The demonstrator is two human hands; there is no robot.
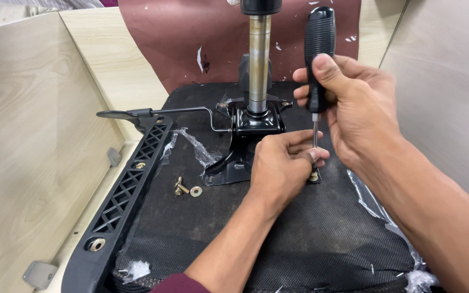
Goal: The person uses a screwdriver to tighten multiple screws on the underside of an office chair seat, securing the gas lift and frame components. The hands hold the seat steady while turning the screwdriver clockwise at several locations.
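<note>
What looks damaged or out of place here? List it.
Torn clear plastic wrap lies crumpled beside the black mechanism plate, with more shreds at the seat's near edge. A loose bolt and washer lie on the seat underside. The maroon backdrop is chipped, showing white patches.

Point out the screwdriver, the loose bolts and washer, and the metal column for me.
Screwdriver [319, 54]: head view, on its black ribbed handle, gripped by the right hand [362, 108].
Loose bolts and washer [187, 188]: head view, on the bolts beside the washer.
Metal column [259, 65]: head view, mid-shaft.
</note>
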